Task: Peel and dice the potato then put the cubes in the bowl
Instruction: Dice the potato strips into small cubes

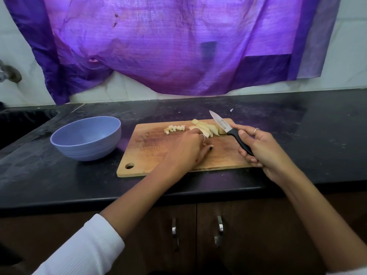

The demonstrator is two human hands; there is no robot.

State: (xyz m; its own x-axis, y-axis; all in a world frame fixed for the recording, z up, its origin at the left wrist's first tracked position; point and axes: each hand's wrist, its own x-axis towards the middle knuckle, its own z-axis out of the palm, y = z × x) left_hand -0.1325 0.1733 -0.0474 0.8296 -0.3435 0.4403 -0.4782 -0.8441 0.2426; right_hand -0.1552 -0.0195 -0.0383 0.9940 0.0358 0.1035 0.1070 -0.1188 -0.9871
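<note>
Blue bowl (85, 138), upright on the black counter (297, 135), left of the wooden cutting board (158, 153). Diced cubes (174, 129) at the board's far edge. Left hand (190, 149), fingers curled onto the potato slices (206, 130) fanned just right of the cubes. Right hand (258, 149) grips the knife (228, 130) by its black handle, blade raised, long axis pointing away and leftward.

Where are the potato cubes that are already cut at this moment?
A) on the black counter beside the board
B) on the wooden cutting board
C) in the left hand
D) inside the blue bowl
B: the potato cubes lie on the cutting board, left of the uncut slices; the blue bowl looks empty.
</note>
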